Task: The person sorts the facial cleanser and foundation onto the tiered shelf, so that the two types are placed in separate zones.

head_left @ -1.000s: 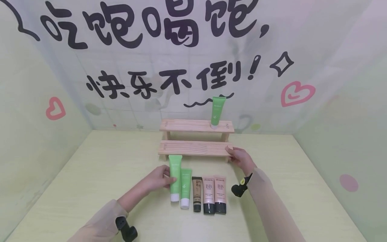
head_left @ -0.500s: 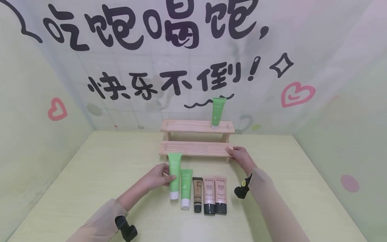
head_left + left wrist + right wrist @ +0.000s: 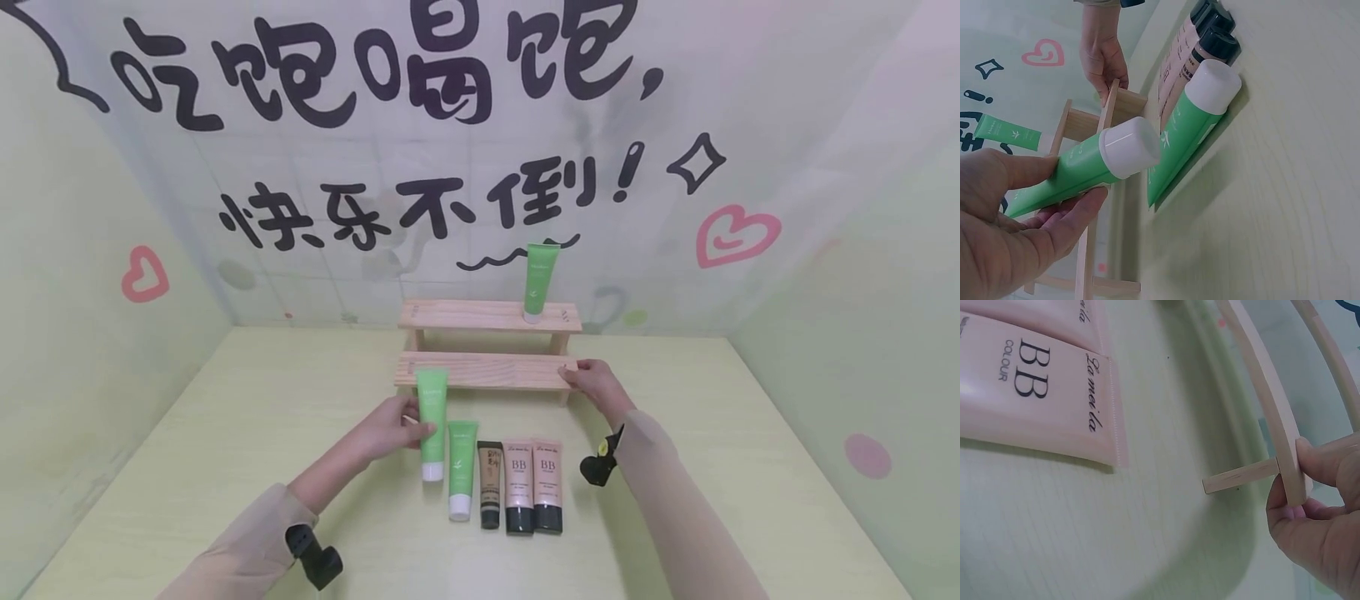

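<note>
Between thumb and fingers, my left hand [image 3: 393,427] holds a green squeeze tube [image 3: 432,421] with its white cap down. In the left wrist view this tube [image 3: 1079,165] hangs above the table, in front of the wooden rack. My right hand [image 3: 598,387] pinches the right end of the lower shelf of the two-tier wooden rack [image 3: 480,369]; the right wrist view shows the thumb on top of the board [image 3: 1275,412] and fingers beneath. Another green tube [image 3: 542,282] stands cap-down at the right of the upper shelf.
On the table lie a second green tube [image 3: 462,469], a brown tube [image 3: 490,483] with a black cap, and two pink BB cream tubes [image 3: 519,486], side by side in a row. Behind the rack rises a printed backdrop [image 3: 337,167] with black lettering.
My left hand has raised the green tube and moved it forward, away from the row, toward the rack's lower shelf. My right hand keeps its grip on the shelf end.
</note>
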The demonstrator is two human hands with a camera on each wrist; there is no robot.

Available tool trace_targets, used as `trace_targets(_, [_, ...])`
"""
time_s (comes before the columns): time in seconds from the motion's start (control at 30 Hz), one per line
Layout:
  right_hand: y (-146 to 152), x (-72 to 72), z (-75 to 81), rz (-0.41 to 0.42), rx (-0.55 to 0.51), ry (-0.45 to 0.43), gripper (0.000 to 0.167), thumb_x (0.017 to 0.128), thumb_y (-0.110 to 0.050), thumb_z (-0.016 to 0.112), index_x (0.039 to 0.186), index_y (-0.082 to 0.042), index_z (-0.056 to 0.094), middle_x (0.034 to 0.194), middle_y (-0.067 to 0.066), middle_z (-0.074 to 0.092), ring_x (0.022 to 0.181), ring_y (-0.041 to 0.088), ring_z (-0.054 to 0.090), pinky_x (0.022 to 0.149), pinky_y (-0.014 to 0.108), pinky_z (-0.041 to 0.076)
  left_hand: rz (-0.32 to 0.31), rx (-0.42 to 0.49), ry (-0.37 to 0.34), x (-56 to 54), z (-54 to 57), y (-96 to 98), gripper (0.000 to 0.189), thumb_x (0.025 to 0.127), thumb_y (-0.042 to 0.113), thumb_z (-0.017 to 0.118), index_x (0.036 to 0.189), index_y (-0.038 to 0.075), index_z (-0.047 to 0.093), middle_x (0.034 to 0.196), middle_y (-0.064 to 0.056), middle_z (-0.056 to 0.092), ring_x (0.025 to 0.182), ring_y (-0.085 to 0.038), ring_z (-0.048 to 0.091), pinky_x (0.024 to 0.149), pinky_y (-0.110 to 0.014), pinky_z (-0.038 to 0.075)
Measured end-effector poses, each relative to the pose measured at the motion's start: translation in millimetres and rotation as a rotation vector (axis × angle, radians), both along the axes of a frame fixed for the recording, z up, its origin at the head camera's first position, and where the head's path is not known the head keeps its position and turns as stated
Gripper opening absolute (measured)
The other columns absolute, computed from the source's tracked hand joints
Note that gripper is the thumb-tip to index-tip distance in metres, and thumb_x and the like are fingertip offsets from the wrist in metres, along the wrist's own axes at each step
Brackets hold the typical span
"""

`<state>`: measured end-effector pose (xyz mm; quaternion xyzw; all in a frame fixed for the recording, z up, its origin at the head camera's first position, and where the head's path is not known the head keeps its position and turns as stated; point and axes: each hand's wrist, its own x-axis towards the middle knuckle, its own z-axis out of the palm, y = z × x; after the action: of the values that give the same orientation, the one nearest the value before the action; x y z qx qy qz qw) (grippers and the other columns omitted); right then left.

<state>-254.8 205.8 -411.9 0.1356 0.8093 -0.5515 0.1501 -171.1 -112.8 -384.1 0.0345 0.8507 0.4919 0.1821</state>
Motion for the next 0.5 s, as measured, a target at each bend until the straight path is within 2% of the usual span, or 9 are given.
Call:
trace_targets(0.17, [2.4,0.1,1.0,0.022,-0.020,-0.005,0.059,0.094,-0.018,0.049,0.138,0.012,0.023,0.135,0.029,0.038,0.125,0.036,0.041,0.109,0.044,0.033,0.001,0.005,0.006,-3.4,4.1,0.9,0.041,0.083,0.012,0.063,0.116,-0.008,0.048,0.101,-0.015,0.060,0.077,-0.016,0.063,0.073,-0.031,0.057])
trace_targets(0.5, [1.0,-1.1,-1.1,0.013,-0.042,0.004,0.060,0.094,-0.018,0.050,0.138,0.011,0.022,0.134,0.028,0.041,0.123,0.033,0.044,0.109,0.043,0.033,-0.006,0.000,0.036,-15.3,6.9,3.8,0.047,0.083,0.012,0.063,0.121,-0.007,0.044,0.107,-0.017,0.058,0.080,-0.017,0.062,0.075,-0.031,0.057])
